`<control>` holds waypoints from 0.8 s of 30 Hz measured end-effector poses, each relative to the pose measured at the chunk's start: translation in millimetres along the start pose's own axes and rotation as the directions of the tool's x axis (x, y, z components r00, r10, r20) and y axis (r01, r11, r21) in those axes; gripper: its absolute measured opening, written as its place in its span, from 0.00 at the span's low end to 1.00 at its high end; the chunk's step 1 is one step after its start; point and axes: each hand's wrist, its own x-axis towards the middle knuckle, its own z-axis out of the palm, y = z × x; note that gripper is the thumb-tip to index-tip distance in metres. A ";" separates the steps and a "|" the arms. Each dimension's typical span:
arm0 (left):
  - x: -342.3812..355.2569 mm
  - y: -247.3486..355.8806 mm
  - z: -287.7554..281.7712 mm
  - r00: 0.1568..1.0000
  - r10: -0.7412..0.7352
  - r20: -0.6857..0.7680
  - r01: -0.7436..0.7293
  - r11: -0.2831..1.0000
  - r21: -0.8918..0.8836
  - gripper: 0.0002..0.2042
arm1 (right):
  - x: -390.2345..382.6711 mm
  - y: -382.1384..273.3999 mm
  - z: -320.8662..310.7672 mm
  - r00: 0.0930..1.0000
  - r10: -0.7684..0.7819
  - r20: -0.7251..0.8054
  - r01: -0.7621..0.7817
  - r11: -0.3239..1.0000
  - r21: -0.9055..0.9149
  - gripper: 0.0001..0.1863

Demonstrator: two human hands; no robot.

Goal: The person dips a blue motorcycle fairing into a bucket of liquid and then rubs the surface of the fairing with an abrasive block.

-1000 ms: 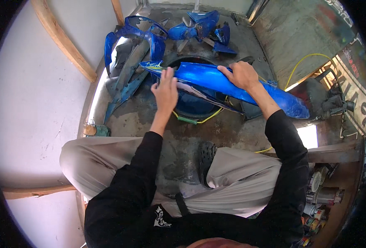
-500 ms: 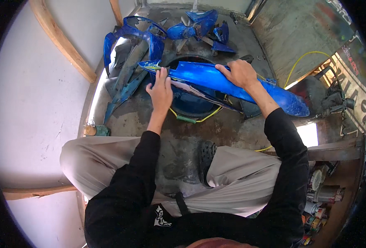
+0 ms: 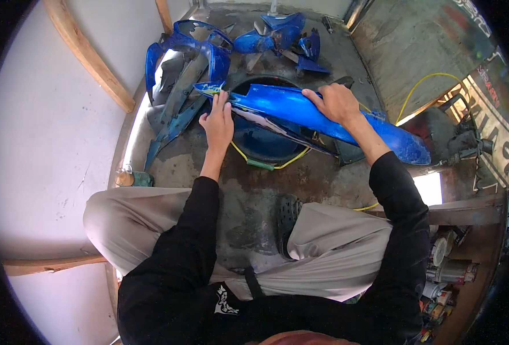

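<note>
Right hand (image 3: 338,106) gripping blue panel (image 3: 280,106), left hand (image 3: 217,122) at its end, bucket (image 3: 254,145) beneath

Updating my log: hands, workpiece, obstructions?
Right hand grips long glossy blue panel; left hand touches near its pointed end. Panel held over round dark bucket. Nothing seen blocking hands.

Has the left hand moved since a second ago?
Yes: judged against the black bucket, the left hand has shifted left, toward the pointed end of the blue panel.
</note>
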 end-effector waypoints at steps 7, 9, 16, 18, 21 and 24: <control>-58.6 122.3 17.5 0.880 0.468 0.081 -0.450 0.876 -0.173 0.23 | -7.0 10.5 1.6 0.999 0.033 -0.015 -0.033 0.999 -0.017 0.39; -58.0 122.6 13.8 0.874 0.467 0.134 -0.432 0.873 -0.225 0.22 | -6.4 9.1 0.5 0.999 0.035 -0.001 -0.035 0.999 0.001 0.39; -2.0 6.7 -1.4 0.999 -0.036 0.018 0.037 0.998 -0.045 0.21 | -3.3 0.4 -0.2 1.000 -0.005 -0.027 0.005 1.000 -0.005 0.40; -9.3 11.8 4.4 1.000 0.016 -0.018 -0.016 1.000 -0.007 0.22 | -0.4 0.6 1.3 0.998 -0.016 -0.055 0.016 1.000 -0.002 0.40; -40.8 69.0 23.8 0.972 0.232 -0.040 -0.232 0.973 0.016 0.23 | -2.4 8.2 3.5 1.000 0.016 0.007 -0.016 1.000 -0.021 0.41; -66.9 126.4 20.8 0.882 0.461 0.092 -0.433 0.873 -0.224 0.24 | -5.5 11.5 4.9 1.000 0.006 -0.029 -0.007 1.000 -0.025 0.41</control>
